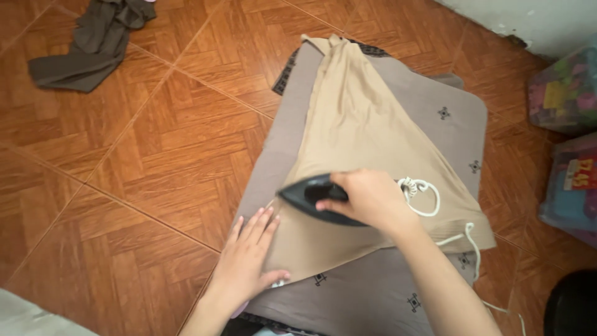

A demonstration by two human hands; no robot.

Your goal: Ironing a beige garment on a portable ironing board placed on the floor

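Observation:
A beige garment (360, 124) lies spread on a grey-brown cloth (435, 118) laid over the tiled floor. My right hand (373, 198) grips the handle of a black clothes iron (308, 194), which rests on the garment with its tip pointing left. A white coiled cord (423, 193) runs from the iron toward the lower right. My left hand (249, 255) lies flat with fingers together, pressing the garment's lower left edge onto the cloth.
Orange-brown floor tiles (155, 162) surround the cloth. A dark olive garment (93, 43) lies crumpled at the top left. Colourful plastic-wrapped bundles (569, 130) stand at the right edge. A black rounded object (572, 305) sits at the bottom right.

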